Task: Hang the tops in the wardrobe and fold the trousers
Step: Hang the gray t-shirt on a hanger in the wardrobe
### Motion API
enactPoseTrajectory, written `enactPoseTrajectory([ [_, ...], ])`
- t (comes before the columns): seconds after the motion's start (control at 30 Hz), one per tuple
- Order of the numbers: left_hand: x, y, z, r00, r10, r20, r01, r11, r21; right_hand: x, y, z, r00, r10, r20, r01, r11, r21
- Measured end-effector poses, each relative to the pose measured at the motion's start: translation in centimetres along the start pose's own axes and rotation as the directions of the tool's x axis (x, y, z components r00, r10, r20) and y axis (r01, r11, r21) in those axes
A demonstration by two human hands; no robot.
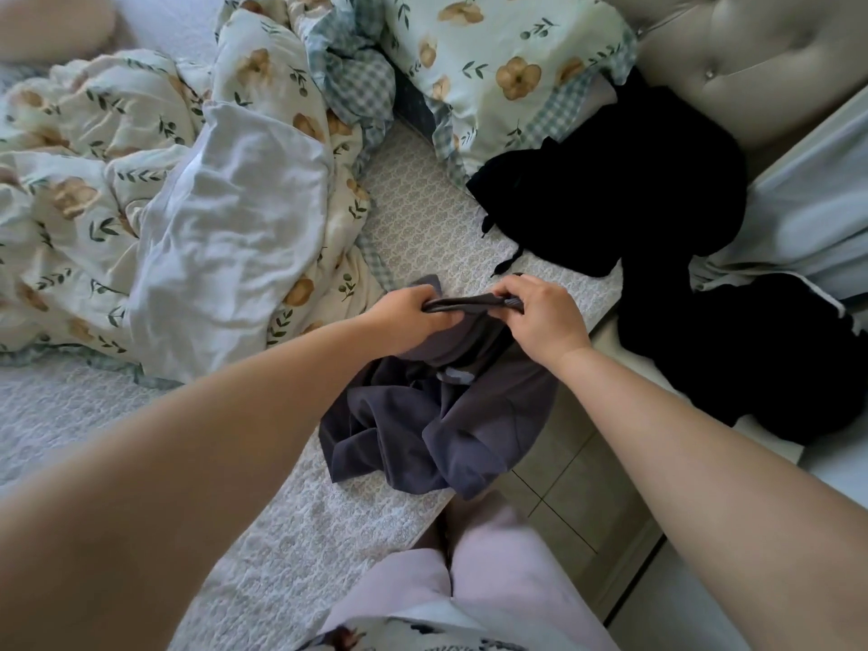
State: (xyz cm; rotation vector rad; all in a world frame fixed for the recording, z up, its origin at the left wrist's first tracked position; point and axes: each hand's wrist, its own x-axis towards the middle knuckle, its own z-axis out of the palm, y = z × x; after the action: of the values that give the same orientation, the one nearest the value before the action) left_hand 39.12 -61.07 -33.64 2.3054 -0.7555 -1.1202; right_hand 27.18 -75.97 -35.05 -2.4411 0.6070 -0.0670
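**Unmade bed, a grey garment gripped at its edge**

A bed covered in a pale quilted mattress cover with a small grey print (422,218) is filling most of the room here, with a tufted beige headboard (751,54) standing at its far right end. A crumpled cream duvet with tan flowers and green leaves (84,133) is lying heaped across the left side, and a plain white sheet (225,227) is sprawling over it. A matching floral pillow with a checked frill (493,63) is resting against the headboard. Beside the pillow a heap of black clothing (634,195) is slumping over the bed's edge, and a second black garment with a white stripe (751,359) is lying just beyond it. Beige floor tiles (577,462) are showing below.

The dark grey soft-knit garment (422,425) is lying bunched at the near edge of the bed, its lower folds hanging towards the floor. Its ribbed hem is being held up, stretched between both hands, and a small pale label is showing just beneath. The left hand (408,317) is curling its fingers round one end of that hem; the right hand (540,317) is pinching the other end.
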Motion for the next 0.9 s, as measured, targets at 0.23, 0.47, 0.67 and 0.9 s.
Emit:
enactPoseTrajectory([
  [0.23,-3.0,3.5,-3.0,0.989,-0.043,0.141,0.06,0.991,-0.122,-0.5,-2.0,-3.8,0.997,-0.043,-0.07,0.043,0.999,-0.004],
  [0.47,-5.2,7.3,-5.4,0.991,-0.092,0.099,0.126,0.893,-0.433,-2.5,-4.7,-9.4,0.996,-0.006,-0.092,0.003,0.999,-0.036],
  [0.67,-7.1,11.9,-7.2,0.98,0.135,0.147,-0.059,0.9,-0.431,-5.8,-6.5,-14.9,0.967,0.083,-0.242,-0.081,0.997,0.018],
  [0.9,-11.7,16.1,-8.3,0.904,0.349,0.246,-0.28,0.919,-0.276,-11.1,-7.9,-19.8,0.931,0.098,-0.351,-0.126,0.99,-0.057],
])
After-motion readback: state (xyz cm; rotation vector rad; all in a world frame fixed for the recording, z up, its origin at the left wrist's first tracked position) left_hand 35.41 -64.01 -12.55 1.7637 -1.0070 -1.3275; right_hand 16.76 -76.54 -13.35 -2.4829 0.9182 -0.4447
